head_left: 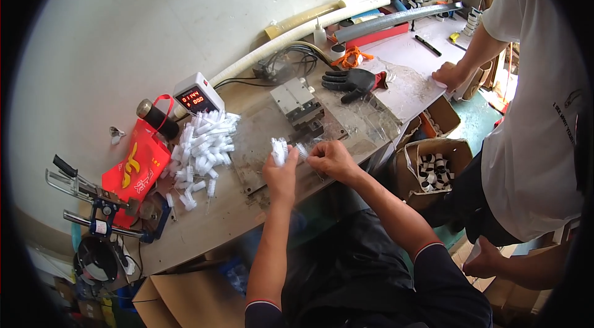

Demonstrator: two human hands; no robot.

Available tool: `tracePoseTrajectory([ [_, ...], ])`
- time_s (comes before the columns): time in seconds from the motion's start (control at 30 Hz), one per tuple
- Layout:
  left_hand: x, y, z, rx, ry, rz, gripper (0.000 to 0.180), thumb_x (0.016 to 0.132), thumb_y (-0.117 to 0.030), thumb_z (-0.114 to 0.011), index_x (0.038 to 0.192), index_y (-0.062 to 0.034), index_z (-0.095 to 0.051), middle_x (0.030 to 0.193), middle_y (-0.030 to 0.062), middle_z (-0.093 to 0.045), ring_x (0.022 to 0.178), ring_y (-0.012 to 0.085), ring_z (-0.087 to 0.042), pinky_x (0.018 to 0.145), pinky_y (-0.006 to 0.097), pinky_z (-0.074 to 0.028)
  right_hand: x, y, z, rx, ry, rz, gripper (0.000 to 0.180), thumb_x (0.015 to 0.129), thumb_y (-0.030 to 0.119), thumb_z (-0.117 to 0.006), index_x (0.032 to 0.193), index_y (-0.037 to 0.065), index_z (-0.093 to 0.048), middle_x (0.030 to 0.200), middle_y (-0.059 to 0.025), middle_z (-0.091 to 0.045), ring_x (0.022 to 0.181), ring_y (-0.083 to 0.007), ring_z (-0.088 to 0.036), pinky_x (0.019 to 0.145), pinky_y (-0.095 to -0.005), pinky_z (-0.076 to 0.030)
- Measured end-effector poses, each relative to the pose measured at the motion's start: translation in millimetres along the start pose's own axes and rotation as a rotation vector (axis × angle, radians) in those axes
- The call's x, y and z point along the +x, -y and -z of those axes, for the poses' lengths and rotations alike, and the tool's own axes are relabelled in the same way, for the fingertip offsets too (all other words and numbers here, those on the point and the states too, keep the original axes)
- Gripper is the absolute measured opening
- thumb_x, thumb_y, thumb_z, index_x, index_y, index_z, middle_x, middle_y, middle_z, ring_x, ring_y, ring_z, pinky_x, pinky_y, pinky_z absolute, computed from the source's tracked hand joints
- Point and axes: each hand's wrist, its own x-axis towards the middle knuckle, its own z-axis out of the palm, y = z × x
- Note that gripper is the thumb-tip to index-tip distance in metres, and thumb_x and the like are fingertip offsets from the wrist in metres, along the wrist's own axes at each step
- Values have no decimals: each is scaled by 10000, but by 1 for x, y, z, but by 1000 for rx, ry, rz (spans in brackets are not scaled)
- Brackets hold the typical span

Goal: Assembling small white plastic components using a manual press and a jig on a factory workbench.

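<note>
In front of the metal fixture (298, 104), my left hand (280, 181) is closed around a few small white bristle brushes (279, 151), their tufts standing up above the fingers. My right hand (335, 161) is close beside it, thumb and fingertips pinched on another white bristle brush (302, 151) that points toward the left hand. To the left on the bench lies a large heap of similar white brushes (204, 142), with some thin wire stems sticking out. A black glove with a red cuff (354, 83) rests behind the fixture, to the right.
A counter box with a red display (199, 95), a dark cylinder (156, 119) and a red bag (137, 167) stand left. Near a clamp-like tool (102, 207) is the bench's left end. A co-worker (532, 93) stands right, beside a carton of black-and-white rings (433, 170). Long tubes (303, 32) line the wall.
</note>
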Motion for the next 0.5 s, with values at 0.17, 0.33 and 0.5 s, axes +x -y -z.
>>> tracePoseTrajectory([
  [0.17,9,-3,-1,-44,107,134,198,893,-130,-819,1043,-51,-715,768,-42,-626,524,25,-459,421,211,-301,3,0,9,-85,48,21,229,832,186,-709,838,-42,-716,659,-83,-667,607,-125,-625,572,-325,-509],
  [0.33,12,-11,1,-265,135,266,199,897,-96,-801,1054,-40,-693,761,-26,-624,491,28,-441,408,205,-286,-4,7,7,-33,40,27,231,838,188,-714,872,-40,-735,666,-78,-673,629,-120,-632,587,-321,-512],
  [0.5,12,-9,-8,-301,106,265,166,905,-76,-784,1037,-38,-691,756,-26,-618,471,27,-427,404,202,-279,-7,2,14,-27,24,-24,242,831,201,-721,886,-33,-745,670,-65,-677,633,-120,-632,599,-314,-512],
])
